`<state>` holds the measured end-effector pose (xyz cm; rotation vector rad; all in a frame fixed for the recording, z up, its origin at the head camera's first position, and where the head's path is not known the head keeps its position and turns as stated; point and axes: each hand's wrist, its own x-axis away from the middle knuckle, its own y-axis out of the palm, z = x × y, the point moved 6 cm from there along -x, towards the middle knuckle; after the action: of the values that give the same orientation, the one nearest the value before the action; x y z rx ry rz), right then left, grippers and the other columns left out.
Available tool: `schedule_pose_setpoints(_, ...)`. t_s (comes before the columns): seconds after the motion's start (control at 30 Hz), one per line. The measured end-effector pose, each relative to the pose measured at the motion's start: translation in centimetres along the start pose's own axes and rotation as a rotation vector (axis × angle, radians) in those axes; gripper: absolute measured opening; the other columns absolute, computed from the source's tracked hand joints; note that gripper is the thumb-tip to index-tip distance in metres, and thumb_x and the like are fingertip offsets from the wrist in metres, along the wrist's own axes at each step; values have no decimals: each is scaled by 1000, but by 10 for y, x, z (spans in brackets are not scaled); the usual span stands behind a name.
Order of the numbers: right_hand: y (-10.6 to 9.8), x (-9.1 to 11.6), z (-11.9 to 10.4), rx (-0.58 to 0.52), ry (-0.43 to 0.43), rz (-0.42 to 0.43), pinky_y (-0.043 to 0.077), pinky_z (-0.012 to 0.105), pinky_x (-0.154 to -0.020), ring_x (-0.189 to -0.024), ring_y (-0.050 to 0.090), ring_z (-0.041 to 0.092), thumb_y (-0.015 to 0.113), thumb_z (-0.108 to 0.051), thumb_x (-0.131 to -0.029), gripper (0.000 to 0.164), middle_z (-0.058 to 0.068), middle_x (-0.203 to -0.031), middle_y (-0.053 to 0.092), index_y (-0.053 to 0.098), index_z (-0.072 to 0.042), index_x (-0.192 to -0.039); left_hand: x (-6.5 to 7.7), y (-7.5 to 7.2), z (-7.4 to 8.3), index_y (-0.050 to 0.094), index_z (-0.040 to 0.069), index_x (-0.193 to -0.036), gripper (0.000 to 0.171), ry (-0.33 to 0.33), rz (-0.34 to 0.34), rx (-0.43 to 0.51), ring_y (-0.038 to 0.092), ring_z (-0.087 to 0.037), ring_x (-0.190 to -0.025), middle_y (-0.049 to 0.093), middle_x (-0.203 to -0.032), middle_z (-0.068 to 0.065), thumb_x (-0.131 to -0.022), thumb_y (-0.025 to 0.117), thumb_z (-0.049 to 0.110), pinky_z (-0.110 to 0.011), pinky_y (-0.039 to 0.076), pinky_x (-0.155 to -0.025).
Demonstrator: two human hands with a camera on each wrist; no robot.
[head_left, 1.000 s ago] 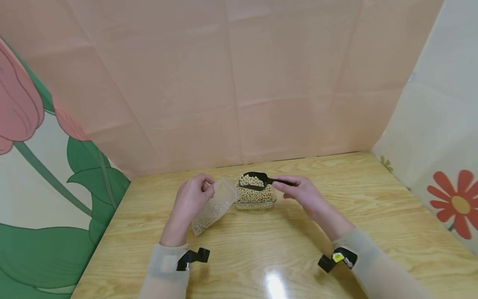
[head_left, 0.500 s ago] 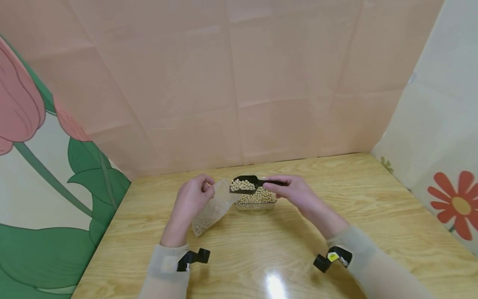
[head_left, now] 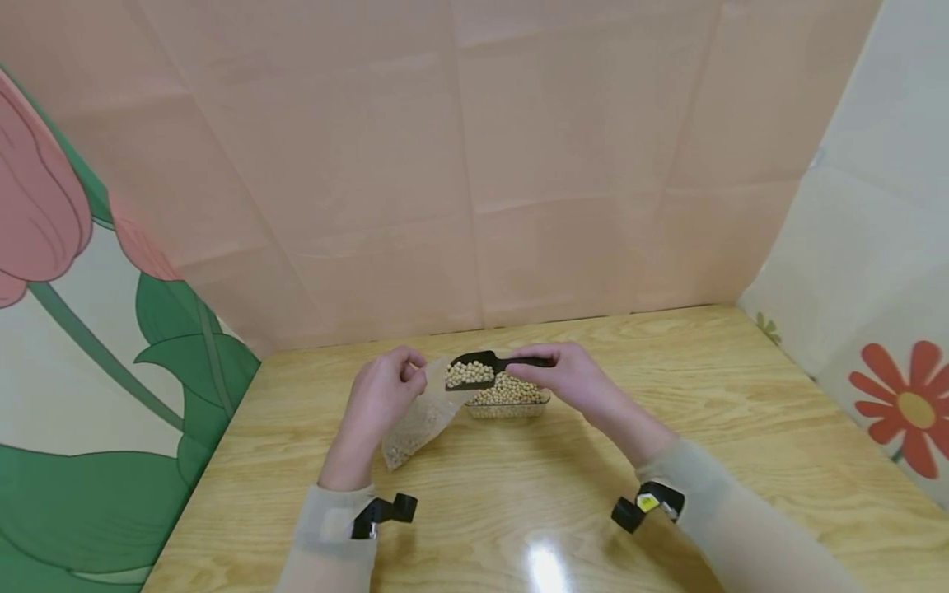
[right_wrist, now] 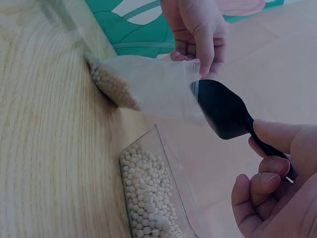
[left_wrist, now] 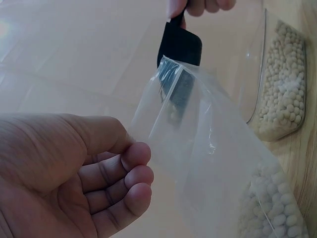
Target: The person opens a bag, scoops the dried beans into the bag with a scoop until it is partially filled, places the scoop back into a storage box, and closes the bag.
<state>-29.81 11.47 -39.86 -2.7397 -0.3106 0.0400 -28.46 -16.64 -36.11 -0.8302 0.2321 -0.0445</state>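
Note:
My left hand pinches the rim of a clear zip bag between thumb and forefinger. Pale round beans, likely soybeans, lie in the bag's bottom corner. In my right hand I grip the handle of a black scoop, heaped with the same beans in the head view. Its front edge reaches into the bag's mouth, and the left wrist view shows it through the film. Below and to the right of the bag, a clear plastic box full of beans stands on the table, partly hidden by the scoop and right hand.
The wooden table ends at a pink cloth backdrop behind the box. A flower-printed panel stands along the left, and a pale panel with a red flower along the right.
My right hand has carried the loaded scoop leftward from above the box to the bag's mouth, where its tip now enters. The left hand and bag have stayed nearly still.

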Motion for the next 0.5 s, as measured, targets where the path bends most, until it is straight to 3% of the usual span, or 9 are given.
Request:
schedule_pose_setpoints(0.3,0,-2,-18,141,-88,1,55,51,-104,-123,70,25,85,-47,-97,43,4,-136,75,82,-23,-132,0,-1,0,77,4,-117,18,14,9,-6,55,-17,-61,70,-81,2,-102,67,5,-36,46,-61)
schedule_pose_setpoints(0.5,3,-2,-34,252,-178,-4,58,47,-93,-104,73,18,83,-43,-100,37,3,-130,78,83,-21,-130,1,-1,0,77,4,-118,18,15,8,-2,54,-17,-59,70,-81,2,-103,67,6,-36,46,-61)
